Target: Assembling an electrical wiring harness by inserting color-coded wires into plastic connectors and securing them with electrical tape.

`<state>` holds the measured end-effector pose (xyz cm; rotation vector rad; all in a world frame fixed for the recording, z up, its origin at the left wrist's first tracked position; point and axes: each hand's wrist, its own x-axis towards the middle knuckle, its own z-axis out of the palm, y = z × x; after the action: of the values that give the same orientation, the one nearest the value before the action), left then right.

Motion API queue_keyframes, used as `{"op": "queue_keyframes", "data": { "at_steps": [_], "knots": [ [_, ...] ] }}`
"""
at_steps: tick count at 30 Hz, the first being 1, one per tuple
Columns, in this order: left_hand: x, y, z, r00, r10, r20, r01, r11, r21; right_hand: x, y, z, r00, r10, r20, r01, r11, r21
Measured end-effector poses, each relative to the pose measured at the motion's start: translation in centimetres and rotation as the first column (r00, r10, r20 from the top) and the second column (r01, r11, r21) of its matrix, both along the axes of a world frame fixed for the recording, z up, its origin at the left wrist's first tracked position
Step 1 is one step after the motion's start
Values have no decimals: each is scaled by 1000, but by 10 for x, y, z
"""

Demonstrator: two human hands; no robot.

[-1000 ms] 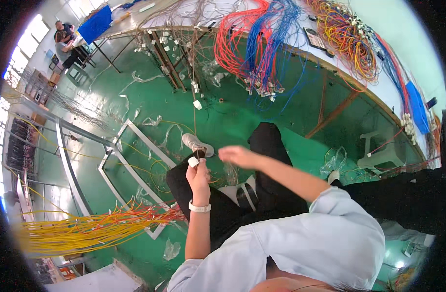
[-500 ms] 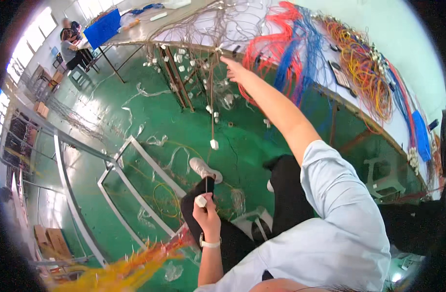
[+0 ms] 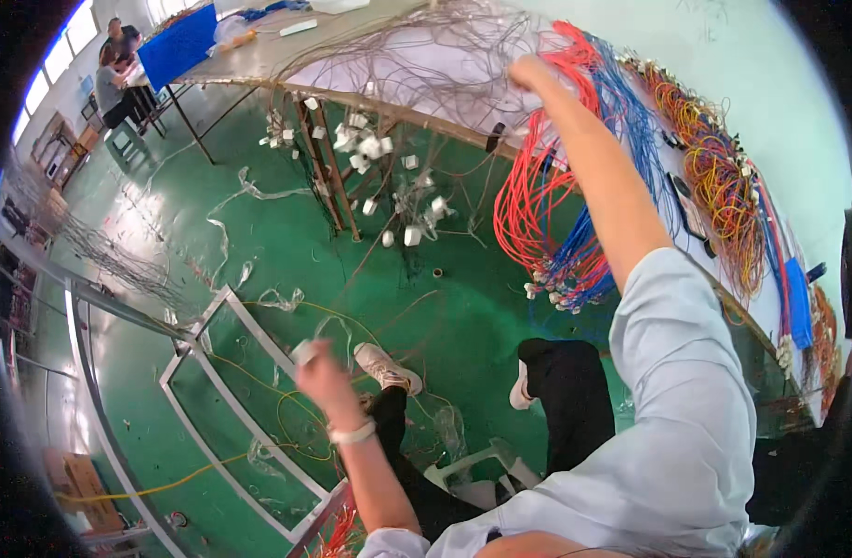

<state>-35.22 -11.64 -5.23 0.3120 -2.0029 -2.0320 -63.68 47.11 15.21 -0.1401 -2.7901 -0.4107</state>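
My left hand [image 3: 327,381], smeared by motion, is closed on a white connector [image 3: 305,352] above the metal frame on the floor. A thin brown wire [image 3: 363,265] runs upward near it. My right arm reaches far over the table, where my right hand [image 3: 532,73] is closed among tangled brown-grey wires [image 3: 445,56]; what its fingers pinch is hidden. White connectors [image 3: 366,147] on these wires hang below the table's edge. Just right of my right hand, a bundle of red wires [image 3: 528,200] and blue wires [image 3: 621,121] drapes over the edge.
Yellow and orange wire coils [image 3: 714,177] lie along the table's right side, with a blue box [image 3: 798,302] beyond. A welded metal frame [image 3: 231,372] lies on the green floor [image 3: 482,307] amid plastic scraps. Two people sit by a blue panel [image 3: 179,45] at the far left.
My right hand has moved up and right, farther over the table. My left hand has moved up and left with the white connector. The yellow-orange wires at lower left have mostly left view.
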Motion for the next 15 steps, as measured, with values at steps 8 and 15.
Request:
{"op": "queue_keyframes", "data": {
  "at_steps": [8, 15],
  "knots": [
    [141, -182, -73, 626, 745, 231, -767, 535, 355, -1, -85, -50, 989, -58, 136, 144, 158, -977],
    [228, -85, 29, 927, 349, 137, -375, 857, 353, 168, -257, -22, 847, 155, -508, -278, 945, -175]
  ]
}}
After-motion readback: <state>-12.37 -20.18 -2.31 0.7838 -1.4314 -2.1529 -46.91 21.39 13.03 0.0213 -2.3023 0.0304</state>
